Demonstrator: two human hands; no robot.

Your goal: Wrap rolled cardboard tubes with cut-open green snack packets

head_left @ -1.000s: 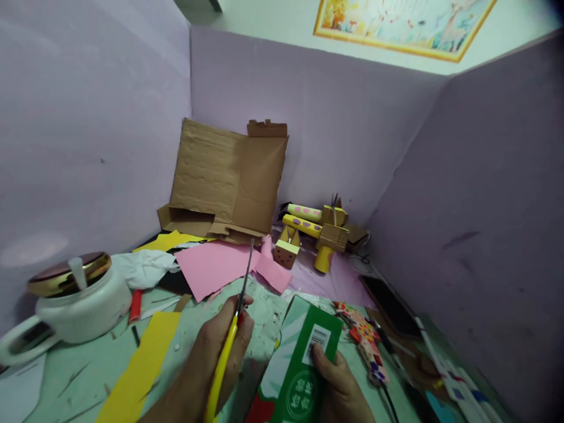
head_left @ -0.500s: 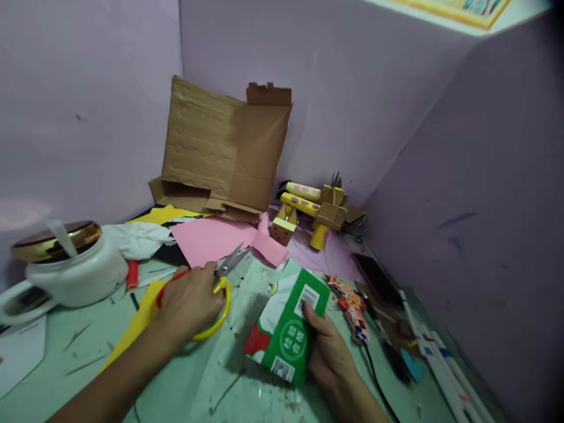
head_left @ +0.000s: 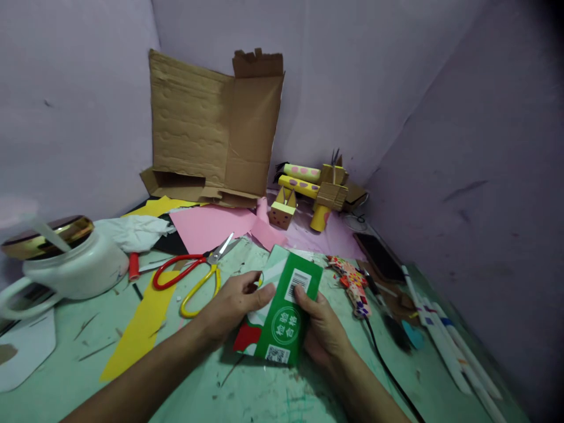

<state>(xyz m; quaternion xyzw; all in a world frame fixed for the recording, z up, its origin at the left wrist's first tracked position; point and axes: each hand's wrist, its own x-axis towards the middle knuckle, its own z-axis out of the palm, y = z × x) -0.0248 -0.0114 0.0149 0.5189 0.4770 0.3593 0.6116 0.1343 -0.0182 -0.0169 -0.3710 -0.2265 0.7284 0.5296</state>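
Over the pale green counter, the right hand is gripping a green-and-white printed card carton by its right side, its thumb pressing on the barcode, while the left hand is grasping the left edge. Beyond the left hand, metal scissors with red and yellow handles are lying near a yellow paper strip. Farther off, a pink paper sheet is lying before an opened brown cardboard box.

A green, white and red carton is leaning right at its top, its printed face showing: barcode above, round stamp mid-panel, QR code at lower edge. Right hand is gripping its right side; left hand is touching its left.
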